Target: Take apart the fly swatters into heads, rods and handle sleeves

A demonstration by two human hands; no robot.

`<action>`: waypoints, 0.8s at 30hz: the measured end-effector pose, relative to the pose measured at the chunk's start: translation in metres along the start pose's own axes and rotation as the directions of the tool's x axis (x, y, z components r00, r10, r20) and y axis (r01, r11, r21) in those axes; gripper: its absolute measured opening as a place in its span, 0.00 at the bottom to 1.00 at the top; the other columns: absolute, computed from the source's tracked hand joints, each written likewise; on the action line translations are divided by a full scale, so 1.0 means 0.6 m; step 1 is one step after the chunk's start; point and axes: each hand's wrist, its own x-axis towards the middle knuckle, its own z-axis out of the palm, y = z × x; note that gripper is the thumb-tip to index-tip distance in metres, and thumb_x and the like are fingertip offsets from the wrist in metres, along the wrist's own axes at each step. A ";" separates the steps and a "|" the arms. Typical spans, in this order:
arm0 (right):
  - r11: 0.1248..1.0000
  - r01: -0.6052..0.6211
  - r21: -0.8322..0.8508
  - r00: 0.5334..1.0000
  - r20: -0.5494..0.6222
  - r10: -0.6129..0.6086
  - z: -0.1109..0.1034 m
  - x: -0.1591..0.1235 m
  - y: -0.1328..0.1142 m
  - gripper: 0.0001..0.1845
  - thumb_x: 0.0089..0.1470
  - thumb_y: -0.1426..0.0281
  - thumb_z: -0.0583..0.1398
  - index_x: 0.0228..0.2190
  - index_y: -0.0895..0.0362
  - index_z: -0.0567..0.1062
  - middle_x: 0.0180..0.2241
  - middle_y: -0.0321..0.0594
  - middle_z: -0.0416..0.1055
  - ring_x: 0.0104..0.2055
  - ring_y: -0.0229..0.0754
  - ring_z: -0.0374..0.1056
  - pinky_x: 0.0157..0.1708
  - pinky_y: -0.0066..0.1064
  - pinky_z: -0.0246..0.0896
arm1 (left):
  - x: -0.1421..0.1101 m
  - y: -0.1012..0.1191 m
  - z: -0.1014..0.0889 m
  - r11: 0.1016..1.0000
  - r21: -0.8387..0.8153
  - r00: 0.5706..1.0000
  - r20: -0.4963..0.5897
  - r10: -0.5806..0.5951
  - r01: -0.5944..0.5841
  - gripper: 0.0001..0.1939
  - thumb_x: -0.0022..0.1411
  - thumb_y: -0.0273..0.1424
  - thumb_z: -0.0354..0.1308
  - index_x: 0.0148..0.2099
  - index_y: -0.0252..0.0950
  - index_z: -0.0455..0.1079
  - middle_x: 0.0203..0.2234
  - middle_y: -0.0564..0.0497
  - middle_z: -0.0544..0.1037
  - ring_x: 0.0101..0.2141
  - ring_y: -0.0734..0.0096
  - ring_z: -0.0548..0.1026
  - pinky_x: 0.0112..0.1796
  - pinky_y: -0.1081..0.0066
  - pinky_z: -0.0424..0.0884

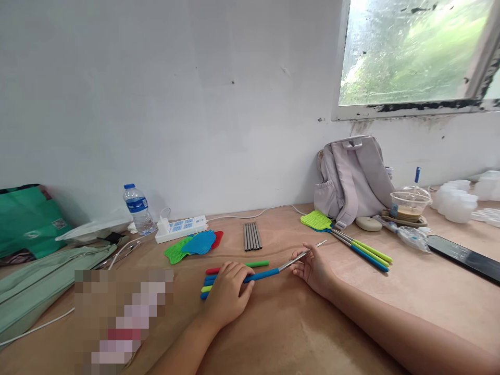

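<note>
My left hand [229, 286] is closed around the blue handle [266, 274] of a fly swatter stick, low over the table. From that handle a thin metal rod [291, 261] runs up to the right, ending in a narrow tip. The fingers of my right hand [314, 271] pinch the rod near this tip. Loose coloured handles, among them a green handle [261, 264] and a red handle [212, 271], lie beside and partly under my left hand. Behind them are swatter heads in green [175, 252], blue [198, 243] and red [219, 239], and a row of metal tubes [252, 237].
Swatters with a yellow-green head [315, 221] lie to the right, before a backpack [351, 179]. A cup [410, 203], white bottles [455, 198] and a phone [464, 255] are further right. A power strip [182, 229] and water bottle [138, 208] stand back left.
</note>
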 end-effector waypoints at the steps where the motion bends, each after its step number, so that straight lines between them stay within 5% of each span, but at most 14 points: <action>1: 1.000 -0.008 0.006 1.000 -0.004 0.008 0.000 -0.001 -0.001 0.24 0.53 0.59 0.47 0.16 0.59 0.69 0.17 0.39 0.66 0.18 0.36 0.66 0.20 0.26 0.60 | 0.000 0.001 -0.001 1.000 -0.003 1.000 -0.003 0.002 -0.002 0.07 0.58 0.28 0.48 0.37 0.38 0.66 0.32 0.50 0.73 0.36 0.64 0.68 0.40 0.62 0.63; 10: 0.997 -0.039 -0.062 0.995 0.090 0.044 -0.007 0.002 -0.003 0.26 0.53 0.54 0.46 0.20 0.59 0.71 0.20 0.40 0.68 0.20 0.37 0.66 0.21 0.26 0.59 | 0.000 0.008 -0.007 0.994 0.037 0.994 -0.046 0.102 -0.101 0.07 0.60 0.29 0.48 0.38 0.38 0.66 0.32 0.51 0.74 0.35 0.66 0.70 0.40 0.65 0.63; 16: 0.947 0.058 -0.315 0.939 0.340 0.055 -0.007 0.002 0.016 0.29 0.49 0.49 0.46 0.31 0.59 0.71 0.29 0.43 0.71 0.21 0.40 0.68 0.20 0.30 0.58 | -0.004 0.021 -0.006 0.973 0.055 0.972 -0.059 0.226 -0.222 0.07 0.61 0.27 0.46 0.38 0.37 0.65 0.31 0.51 0.76 0.31 0.69 0.70 0.38 0.65 0.64; 24: 0.912 0.109 -0.397 0.906 0.416 0.073 -0.011 0.007 0.031 0.21 0.48 0.59 0.47 0.33 0.59 0.70 0.28 0.41 0.71 0.22 0.40 0.68 0.22 0.30 0.58 | -0.007 0.033 -0.002 0.948 0.051 0.939 -0.130 0.319 -0.315 0.06 0.61 0.25 0.46 0.38 0.36 0.63 0.27 0.51 0.74 0.28 0.70 0.69 0.36 0.65 0.66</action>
